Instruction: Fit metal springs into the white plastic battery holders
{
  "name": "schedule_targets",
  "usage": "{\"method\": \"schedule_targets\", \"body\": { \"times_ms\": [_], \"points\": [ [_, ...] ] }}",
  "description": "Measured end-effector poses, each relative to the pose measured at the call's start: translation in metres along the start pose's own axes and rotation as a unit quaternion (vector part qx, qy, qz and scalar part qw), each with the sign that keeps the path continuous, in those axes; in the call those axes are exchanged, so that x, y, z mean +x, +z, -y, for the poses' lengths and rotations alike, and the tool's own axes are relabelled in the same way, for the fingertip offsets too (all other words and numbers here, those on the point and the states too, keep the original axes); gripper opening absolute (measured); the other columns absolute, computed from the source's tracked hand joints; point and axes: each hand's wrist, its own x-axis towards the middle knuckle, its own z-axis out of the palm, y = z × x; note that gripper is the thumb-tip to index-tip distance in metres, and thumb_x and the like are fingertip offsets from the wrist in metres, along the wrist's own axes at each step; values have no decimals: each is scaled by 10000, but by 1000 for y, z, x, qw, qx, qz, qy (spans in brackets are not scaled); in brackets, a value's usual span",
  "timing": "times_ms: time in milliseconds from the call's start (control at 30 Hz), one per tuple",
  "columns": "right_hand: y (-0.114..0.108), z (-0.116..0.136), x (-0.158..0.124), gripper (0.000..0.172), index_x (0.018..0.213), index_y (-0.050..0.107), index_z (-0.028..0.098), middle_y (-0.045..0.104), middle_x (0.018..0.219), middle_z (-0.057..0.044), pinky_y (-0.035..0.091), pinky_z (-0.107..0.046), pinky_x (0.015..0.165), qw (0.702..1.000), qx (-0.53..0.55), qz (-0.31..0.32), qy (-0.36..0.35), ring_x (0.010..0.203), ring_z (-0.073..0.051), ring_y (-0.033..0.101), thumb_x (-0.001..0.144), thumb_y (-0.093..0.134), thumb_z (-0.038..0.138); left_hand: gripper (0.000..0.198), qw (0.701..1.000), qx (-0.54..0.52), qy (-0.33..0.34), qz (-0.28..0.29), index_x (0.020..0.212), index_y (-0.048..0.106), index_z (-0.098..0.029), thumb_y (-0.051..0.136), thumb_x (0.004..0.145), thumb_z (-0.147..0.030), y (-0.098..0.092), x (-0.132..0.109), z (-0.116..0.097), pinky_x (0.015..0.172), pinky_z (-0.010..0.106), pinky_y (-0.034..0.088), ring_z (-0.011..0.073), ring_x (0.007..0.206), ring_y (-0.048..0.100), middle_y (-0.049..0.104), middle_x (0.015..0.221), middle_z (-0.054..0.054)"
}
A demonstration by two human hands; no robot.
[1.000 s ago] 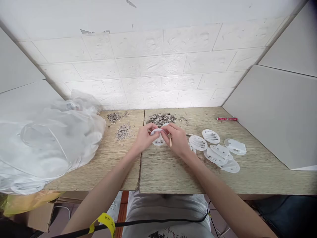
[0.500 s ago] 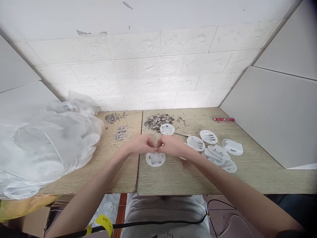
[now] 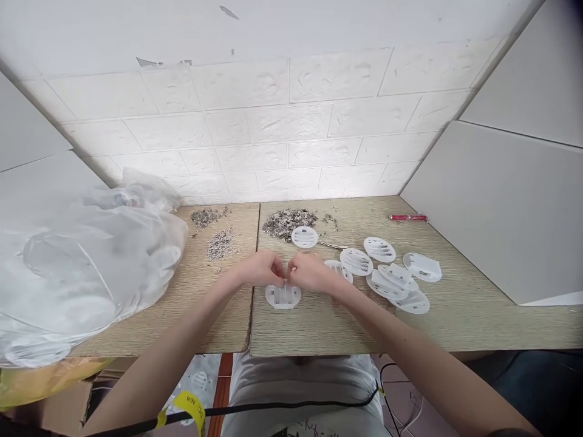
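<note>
My left hand [image 3: 263,267] and my right hand [image 3: 308,271] meet over the far edge of a round white plastic battery holder [image 3: 283,297]. The holder lies on the table near the seam, its slotted side up, with small metal pieces in it. Fingers of both hands are pinched together at its far edge. What sits between the fingertips is too small to make out. Beyond the hands is another white disc [image 3: 304,237] against a heap of small metal parts [image 3: 288,223].
Several white discs [image 3: 392,282] lie loosely piled on the right. A thin metal rod [image 3: 331,245] and a red pen-like tool [image 3: 408,217] lie farther back. Two small metal heaps [image 3: 221,244] sit left of the seam. A large clear plastic bag [image 3: 95,267] covers the left side.
The view has shifted slightly. The disc under my hands is turned or tilted a little, and my right hand has lowered slightly. Both hands stay pinched at its far edge.
</note>
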Motion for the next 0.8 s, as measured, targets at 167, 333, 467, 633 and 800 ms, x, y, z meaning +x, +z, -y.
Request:
{"method": "schedule_targets", "body": {
  "times_ms": [167,333,467,633,800],
  "points": [
    [5,-2,-2,207,627,665,187,713,721,-45,359,-403,889,999,32,-11,24,766,-208,612,697,491,99,60,999,35,-21,0,568,678,-172,627,539,-182,4,0,2,444,233,341,151,511,540,628,544,13],
    [9,-3,-7,153,591,609,177,674,661,-32,349,-378,863,998,43,-23,29,738,-194,596,701,529,107,80,998,35,-15,-40,621,651,-184,623,546,-181,13,-4,9,460,232,337,148,539,548,637,596,7],
    [21,0,-21,136,641,576,174,675,718,-29,336,-352,817,995,46,-92,12,745,-178,585,745,527,102,41,992,79,9,-99,648,583,-197,609,619,-211,26,-12,16,473,240,302,132,547,503,599,613,-14],
    [22,-5,-29,119,666,574,171,638,690,-29,341,-296,691,991,70,-108,-34,705,-160,551,777,553,136,102,990,81,29,-108,741,563,-192,608,720,-282,28,-23,17,518,241,313,117,583,480,568,657,-28],
    [-5,-16,-18,137,720,606,173,582,657,7,331,-247,550,962,229,-116,-92,597,-119,484,813,594,273,321,993,-76,73,-51,775,575,-159,521,847,-467,8,-23,6,565,240,379,113,626,505,569,712,-1]
  ]
}}
